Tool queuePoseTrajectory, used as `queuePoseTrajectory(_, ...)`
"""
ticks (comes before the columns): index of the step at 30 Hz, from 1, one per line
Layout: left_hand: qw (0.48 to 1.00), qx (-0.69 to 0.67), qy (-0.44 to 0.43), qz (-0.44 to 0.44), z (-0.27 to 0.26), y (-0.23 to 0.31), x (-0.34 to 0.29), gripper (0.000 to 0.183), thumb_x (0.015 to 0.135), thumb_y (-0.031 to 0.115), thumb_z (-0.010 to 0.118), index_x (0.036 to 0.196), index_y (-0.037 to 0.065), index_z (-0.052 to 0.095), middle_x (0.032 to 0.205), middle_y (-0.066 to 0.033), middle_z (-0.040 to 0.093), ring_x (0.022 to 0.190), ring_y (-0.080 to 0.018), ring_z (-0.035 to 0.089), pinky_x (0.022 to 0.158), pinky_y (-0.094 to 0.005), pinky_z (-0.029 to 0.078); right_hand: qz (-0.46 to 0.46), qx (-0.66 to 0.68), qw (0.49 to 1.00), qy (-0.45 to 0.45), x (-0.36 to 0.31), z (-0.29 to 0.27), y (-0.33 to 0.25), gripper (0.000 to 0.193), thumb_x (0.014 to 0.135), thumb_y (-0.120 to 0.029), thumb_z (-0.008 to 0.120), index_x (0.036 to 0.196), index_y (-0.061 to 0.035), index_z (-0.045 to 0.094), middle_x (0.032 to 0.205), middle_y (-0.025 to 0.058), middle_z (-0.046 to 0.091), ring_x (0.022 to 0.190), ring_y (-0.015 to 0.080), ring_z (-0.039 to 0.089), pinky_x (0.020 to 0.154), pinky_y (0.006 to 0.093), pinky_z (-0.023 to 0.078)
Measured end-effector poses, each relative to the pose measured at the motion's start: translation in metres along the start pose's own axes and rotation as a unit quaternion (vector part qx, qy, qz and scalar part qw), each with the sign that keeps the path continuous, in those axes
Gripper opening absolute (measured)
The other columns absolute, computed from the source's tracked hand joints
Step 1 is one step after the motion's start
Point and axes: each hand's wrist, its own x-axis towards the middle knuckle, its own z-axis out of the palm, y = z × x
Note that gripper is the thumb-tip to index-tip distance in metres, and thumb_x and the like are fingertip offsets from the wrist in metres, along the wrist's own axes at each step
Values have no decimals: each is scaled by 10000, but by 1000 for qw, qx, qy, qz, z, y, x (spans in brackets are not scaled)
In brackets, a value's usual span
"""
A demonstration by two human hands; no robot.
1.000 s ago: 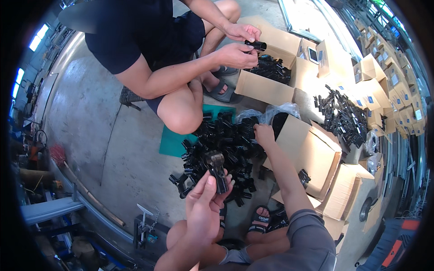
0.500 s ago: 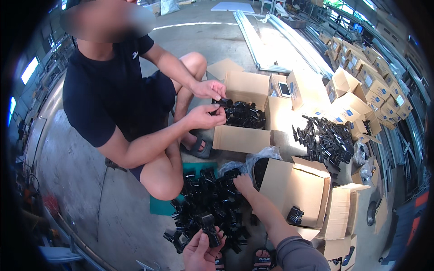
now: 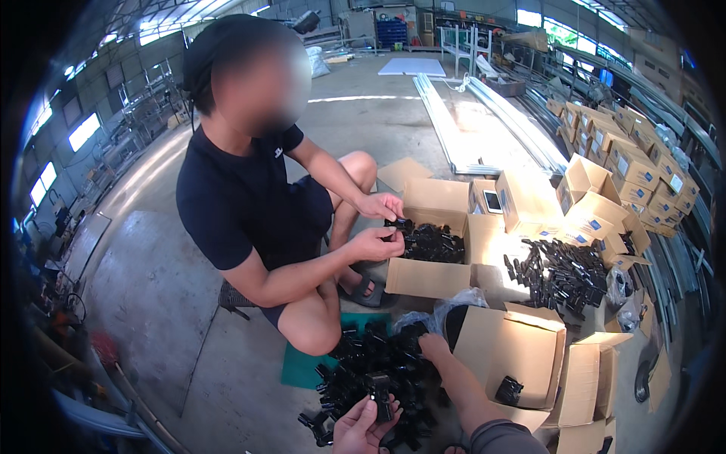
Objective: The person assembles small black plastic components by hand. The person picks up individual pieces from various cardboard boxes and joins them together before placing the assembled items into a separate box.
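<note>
My left hand [image 3: 361, 428] is closed around a glossy black moulded part [image 3: 380, 395], held upright over the near side of a pile. That pile of similar black parts [image 3: 355, 378] lies on a green mat [image 3: 299, 368] on the floor. At the pile's far right edge, my right hand [image 3: 433, 347] is closed with its fingertips on another black part [image 3: 412, 331]; the fingers are partly hidden. Across from me a seated person holds a small black piece [image 3: 401, 224] in both hands, over an open carton [image 3: 427, 278] of black pieces.
Beside my right forearm stands an open carton [image 3: 484, 344] with one black part [image 3: 510, 390] inside. Clear plastic bags [image 3: 463, 301] lie behind it. A second black heap [image 3: 560, 276] is at right, before stacked cartons [image 3: 635, 163]. Long metal profiles [image 3: 446, 129] lie farther back.
The view has tilted up and shifted left, so everything sits lower and farther right. The part in my left hand has turned more upright. My right hand stays at the pile's edge.
</note>
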Motion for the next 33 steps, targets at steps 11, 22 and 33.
queuePoseTrajectory(11,1000,12,-18,5,-3,-3,2,344,1010,172,564,1288,-31,562,1160,-160,667,1070,-271,673,942,-378,572,64,1,998,-2,-2,10,-17,191,892,-175,593,1053,-100,665,1046,115,669,1019,300,652,849,424,532)
queuePoseTrajectory(22,1000,24,0,3,2,1,1,333,1008,169,569,1277,-26,575,1145,-139,676,1056,-257,679,940,-364,569,96,40,995,-2,4,7,-34,206,916,-154,538,1032,-115,703,1071,120,669,1031,316,654,864,433,533)
queuePoseTrajectory(33,999,-20,-2,34,-4,-1,2,364,1004,155,573,1316,-31,544,1163,-156,667,1094,-268,663,961,-389,559,36,198,968,148,-21,-64,-39,165,858,-112,616,997,-39,669,987,214,666,948,388,654,849,448,535)
